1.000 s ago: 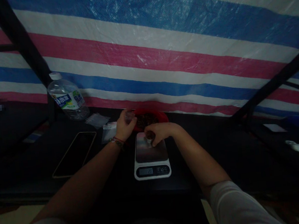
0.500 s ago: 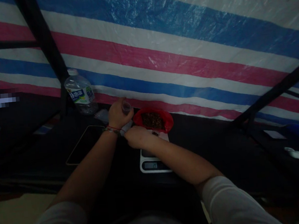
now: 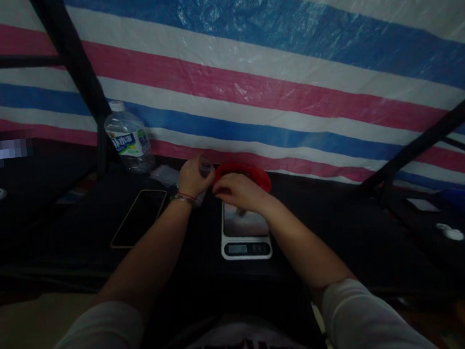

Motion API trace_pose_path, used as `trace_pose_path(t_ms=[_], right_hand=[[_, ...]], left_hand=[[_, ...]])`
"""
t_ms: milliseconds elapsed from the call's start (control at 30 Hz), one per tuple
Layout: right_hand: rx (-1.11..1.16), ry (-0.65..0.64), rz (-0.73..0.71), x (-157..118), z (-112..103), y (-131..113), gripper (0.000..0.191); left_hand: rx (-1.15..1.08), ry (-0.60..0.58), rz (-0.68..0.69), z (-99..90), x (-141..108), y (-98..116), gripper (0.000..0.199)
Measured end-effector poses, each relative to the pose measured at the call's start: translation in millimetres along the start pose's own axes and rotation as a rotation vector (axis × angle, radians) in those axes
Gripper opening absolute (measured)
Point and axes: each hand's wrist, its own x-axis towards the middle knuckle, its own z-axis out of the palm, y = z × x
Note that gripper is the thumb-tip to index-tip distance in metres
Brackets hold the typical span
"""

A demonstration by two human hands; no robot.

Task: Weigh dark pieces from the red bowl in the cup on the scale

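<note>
My left hand (image 3: 189, 179) holds a small clear cup (image 3: 205, 166) just left of a red bowl (image 3: 259, 175). My right hand (image 3: 236, 192) hovers palm down over the bowl's near rim and the far end of a white digital kitchen scale (image 3: 246, 238). Its fingers curl downward and hide whatever is under them. The scale's steel plate is partly covered by that hand, and its small display is lit. A bracelet sits on my left wrist.
A water bottle (image 3: 129, 138) stands at the back left against a striped tarp. A phone (image 3: 139, 217) lies face up left of the scale, with small plastic bags (image 3: 165, 175) behind it. Black frame bars cross both sides. A white object (image 3: 449, 232) lies at the right.
My right hand went from the scale plate across to my left hand, then back right over the bowl's near rim. The left hand stayed up with the cup. The view shifted.
</note>
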Motion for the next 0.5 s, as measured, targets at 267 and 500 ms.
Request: trace_pose_path(t_ms=[267,500], right_hand=[[0.112,0.228,0.173,-63.7,-1.2,55.1,0.014],[0.088,0.049,0.198,-54.9,-3.1,74.1,0.024]], left_hand=[[0.0,-0.097,0.093,14.8,-5.2,15.6,0.053],[-0.029,-0.126,0.055,19.8,-7.2,15.9,0.054]])
